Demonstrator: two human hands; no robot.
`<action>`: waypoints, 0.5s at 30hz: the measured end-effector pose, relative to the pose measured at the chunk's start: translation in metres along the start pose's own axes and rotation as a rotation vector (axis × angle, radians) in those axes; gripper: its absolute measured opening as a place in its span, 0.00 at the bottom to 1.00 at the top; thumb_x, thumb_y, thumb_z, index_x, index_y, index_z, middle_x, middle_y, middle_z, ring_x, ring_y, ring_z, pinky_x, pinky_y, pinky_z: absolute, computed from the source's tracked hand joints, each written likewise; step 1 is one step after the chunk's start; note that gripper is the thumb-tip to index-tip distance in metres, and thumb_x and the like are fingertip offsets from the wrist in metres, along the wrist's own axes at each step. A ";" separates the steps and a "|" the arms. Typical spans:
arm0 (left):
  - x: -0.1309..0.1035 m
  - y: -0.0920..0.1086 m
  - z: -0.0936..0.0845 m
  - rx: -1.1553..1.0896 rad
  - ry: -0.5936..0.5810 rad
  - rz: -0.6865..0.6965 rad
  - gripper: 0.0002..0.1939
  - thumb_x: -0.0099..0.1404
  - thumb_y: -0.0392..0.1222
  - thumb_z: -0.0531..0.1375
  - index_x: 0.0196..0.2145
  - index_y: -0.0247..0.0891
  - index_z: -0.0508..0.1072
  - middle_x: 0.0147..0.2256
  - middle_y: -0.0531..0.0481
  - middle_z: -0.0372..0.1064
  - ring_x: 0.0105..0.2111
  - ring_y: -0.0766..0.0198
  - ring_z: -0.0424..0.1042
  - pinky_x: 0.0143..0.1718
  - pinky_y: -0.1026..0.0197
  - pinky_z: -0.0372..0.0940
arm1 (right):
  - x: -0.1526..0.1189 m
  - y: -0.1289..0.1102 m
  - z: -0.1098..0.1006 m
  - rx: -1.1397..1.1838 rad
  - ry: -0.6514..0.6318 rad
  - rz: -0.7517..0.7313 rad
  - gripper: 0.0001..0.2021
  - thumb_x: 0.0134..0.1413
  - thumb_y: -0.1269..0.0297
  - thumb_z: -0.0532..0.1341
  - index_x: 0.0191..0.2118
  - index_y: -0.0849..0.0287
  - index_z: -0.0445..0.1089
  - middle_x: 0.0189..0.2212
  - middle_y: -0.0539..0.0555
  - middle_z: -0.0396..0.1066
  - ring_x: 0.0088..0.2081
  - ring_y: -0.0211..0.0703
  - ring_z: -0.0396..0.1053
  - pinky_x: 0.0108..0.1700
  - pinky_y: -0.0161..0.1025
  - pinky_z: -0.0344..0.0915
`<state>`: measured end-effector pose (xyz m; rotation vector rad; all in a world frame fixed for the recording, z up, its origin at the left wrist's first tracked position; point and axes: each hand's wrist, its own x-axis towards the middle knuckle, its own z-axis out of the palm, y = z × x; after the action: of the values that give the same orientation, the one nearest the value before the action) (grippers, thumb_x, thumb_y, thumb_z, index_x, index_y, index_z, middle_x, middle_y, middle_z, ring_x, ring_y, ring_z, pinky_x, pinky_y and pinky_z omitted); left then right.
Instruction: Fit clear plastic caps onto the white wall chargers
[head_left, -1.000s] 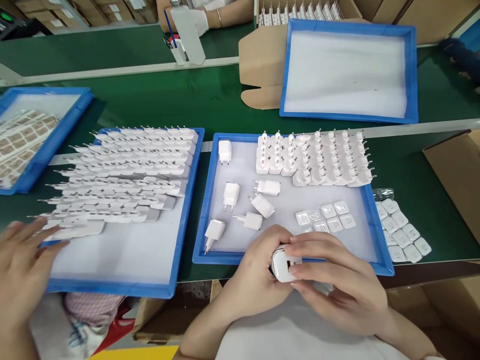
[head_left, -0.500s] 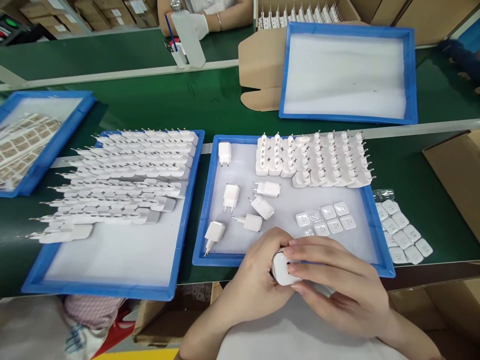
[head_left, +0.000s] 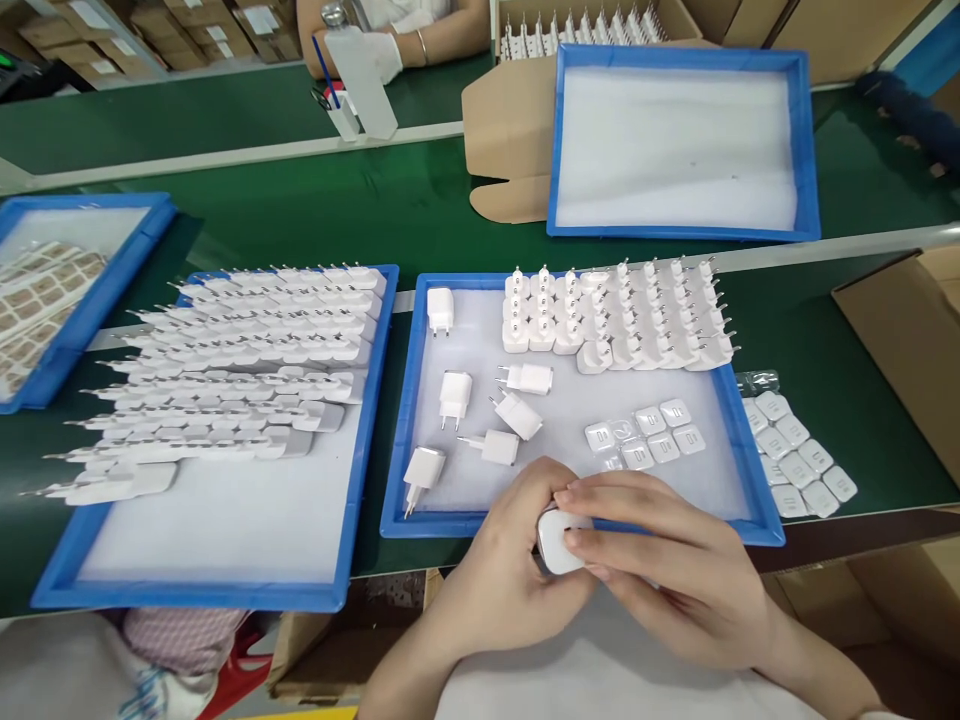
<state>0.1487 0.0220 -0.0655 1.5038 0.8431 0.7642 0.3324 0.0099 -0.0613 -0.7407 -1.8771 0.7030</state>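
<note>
Head-cam view: bottom centre, my left hand (head_left: 510, 575) is wrapped snugly round a white plug (head_left: 555, 545). My right hand (head_left: 671, 560) has its fingers half curled, tips on the plug's face; can't tell if they pinch anything. I'd brace the plug firmly and use light, even fingertip pressure so it doesn't tilt. Just beyond, the middle tray (head_left: 435, 524) has loose plugs (head_left: 455, 395) at its left, glossy squares (head_left: 637, 456) lower right, plug rows (head_left: 517, 335) up top. The tray at frame left (head_left: 202, 596) carries long stacked rows (head_left: 285, 348). Upper right: another blue tray (head_left: 675, 140), with a carton (head_left: 510, 120) of pinned pieces (head_left: 585, 40) behind.
</note>
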 end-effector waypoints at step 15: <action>-0.009 0.006 -0.003 -0.338 0.001 -0.083 0.19 0.79 0.50 0.43 0.47 0.40 0.70 0.38 0.49 0.63 0.36 0.62 0.62 0.41 0.59 0.60 | -0.006 0.012 0.014 -0.029 0.130 -0.074 0.18 0.65 0.74 0.60 0.58 0.64 0.69 0.48 0.63 0.76 0.55 0.48 0.74 0.56 0.45 0.75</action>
<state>0.1423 0.0154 -0.0589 1.1619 0.7310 0.8016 0.3235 0.0111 -0.0785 -0.7145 -1.7898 0.5681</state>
